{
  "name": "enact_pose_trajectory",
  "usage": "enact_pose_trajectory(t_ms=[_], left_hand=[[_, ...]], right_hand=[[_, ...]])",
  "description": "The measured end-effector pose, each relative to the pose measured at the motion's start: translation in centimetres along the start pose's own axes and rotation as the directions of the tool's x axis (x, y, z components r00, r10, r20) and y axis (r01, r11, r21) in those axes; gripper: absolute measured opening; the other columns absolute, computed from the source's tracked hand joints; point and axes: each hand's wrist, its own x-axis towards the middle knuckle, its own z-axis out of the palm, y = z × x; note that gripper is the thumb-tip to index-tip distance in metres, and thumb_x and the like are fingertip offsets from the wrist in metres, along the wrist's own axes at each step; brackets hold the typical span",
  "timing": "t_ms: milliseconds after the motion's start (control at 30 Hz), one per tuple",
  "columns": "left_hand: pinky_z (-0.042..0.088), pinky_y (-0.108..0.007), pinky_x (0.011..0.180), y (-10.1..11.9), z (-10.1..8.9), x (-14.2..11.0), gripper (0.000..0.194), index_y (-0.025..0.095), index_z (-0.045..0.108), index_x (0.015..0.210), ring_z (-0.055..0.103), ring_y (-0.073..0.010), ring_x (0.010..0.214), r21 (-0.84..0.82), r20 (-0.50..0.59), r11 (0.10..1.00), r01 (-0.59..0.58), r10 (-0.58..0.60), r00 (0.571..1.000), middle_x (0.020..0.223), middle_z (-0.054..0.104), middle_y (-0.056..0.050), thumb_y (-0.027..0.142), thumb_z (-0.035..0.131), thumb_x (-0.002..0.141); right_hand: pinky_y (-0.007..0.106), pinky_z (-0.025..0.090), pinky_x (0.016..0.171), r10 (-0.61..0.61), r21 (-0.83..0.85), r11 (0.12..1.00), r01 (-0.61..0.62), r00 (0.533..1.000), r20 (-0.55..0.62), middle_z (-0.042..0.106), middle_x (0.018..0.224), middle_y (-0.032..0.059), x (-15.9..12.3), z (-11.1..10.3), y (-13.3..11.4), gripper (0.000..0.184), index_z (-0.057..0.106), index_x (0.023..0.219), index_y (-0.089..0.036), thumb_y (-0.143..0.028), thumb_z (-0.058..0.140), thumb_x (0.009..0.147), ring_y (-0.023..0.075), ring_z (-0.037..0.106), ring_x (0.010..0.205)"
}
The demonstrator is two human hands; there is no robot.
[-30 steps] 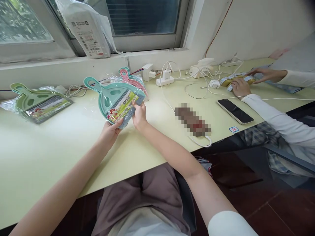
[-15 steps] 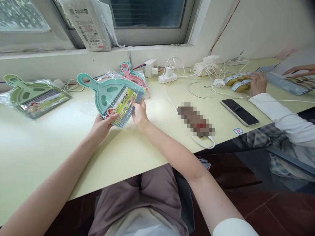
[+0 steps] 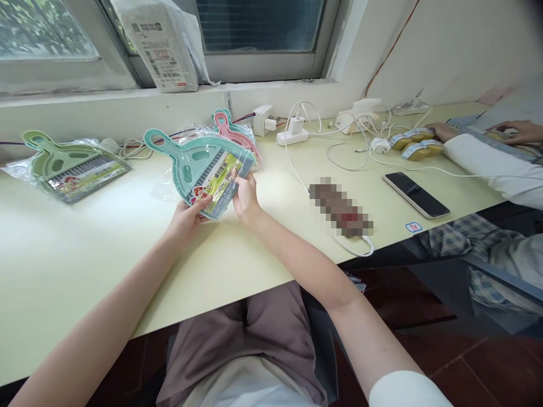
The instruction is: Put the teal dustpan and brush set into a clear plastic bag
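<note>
A teal dustpan and brush set (image 3: 199,167) in clear plastic wrap is held just above the pale yellow table (image 3: 85,243). My left hand (image 3: 186,217) grips its near left corner. My right hand (image 3: 245,198) pinches its near right edge, fingers closed on the wrap by the yellow-green label. A pink set (image 3: 235,133) lies right behind it, partly hidden. A green set (image 3: 72,167) lies at the far left.
Chargers and white cables (image 3: 297,133) crowd the back by the wall. A black phone (image 3: 416,194) and a blurred object (image 3: 341,208) lie to the right. Another person's sleeve (image 3: 492,167) and hands work with yellow packets (image 3: 413,146). A white parcel (image 3: 163,48) leans on the windowsill.
Both hands keep hold of the teal set, which has tilted and shifted slightly. The other person's hands have moved farther right along the table.
</note>
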Motion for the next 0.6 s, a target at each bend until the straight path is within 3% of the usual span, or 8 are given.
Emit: enact_pose_trajectory(t_ms=[200,433,533,600], left_hand=[[0.061,-0.048,0.085,0.5,0.0,-0.2,0.045,0.014,0.065,0.111,0.069,-0.0333,0.1,0.012,0.042,1.0,0.022,-0.023,0.999,0.111,0.071,-0.013,0.024,0.079,0.069],[0.063,-0.042,0.075,1.6,-1.9,0.9,0.046,0.012,0.068,0.105,0.071,-0.0323,0.093,0.066,0.017,0.998,-0.011,0.01,1.0,0.103,0.073,-0.012,0.021,0.08,0.062],[0.064,-0.041,0.071,2.5,-4.3,1.9,0.039,0.011,0.068,0.098,0.072,-0.0269,0.08,0.028,-0.022,0.999,-0.023,0.024,0.999,0.09,0.073,-0.01,0.017,0.077,0.061],[0.064,-0.04,0.07,2.9,-6.6,2.5,0.03,0.011,0.068,0.09,0.069,-0.0222,0.067,-0.013,-0.057,1.0,0.002,-0.003,0.998,0.077,0.072,-0.007,0.015,0.075,0.061]], right_hand=[[0.03,0.054,0.083,0.011,0.007,1.0,-0.011,1.0,-0.011,0.07,0.086,-0.0013,0.2,-0.3,0.2,0.014,0.06,0.094,-0.023,-0.018,0.06,0.08,0.0144,0.066,0.085],[0.029,0.056,0.084,0.125,0.019,0.992,-0.125,0.992,0.033,0.071,0.08,-0.002,0.8,-0.1,0.2,0.009,0.059,0.091,-0.022,-0.016,0.055,0.085,0.0142,0.068,0.084],[0.034,0.056,0.085,0.229,-0.134,0.967,-0.215,0.968,0.099,0.07,0.076,0.001,1.6,-0.4,-0.5,0.008,0.059,0.085,-0.02,-0.02,0.052,0.089,0.0156,0.069,0.078],[0.039,0.055,0.088,0.246,-0.373,0.914,-0.158,0.948,0.202,0.071,0.079,0.0052,1.7,-0.8,-1.2,0.013,0.061,0.082,-0.019,-0.018,0.051,0.089,0.0173,0.07,0.078]])
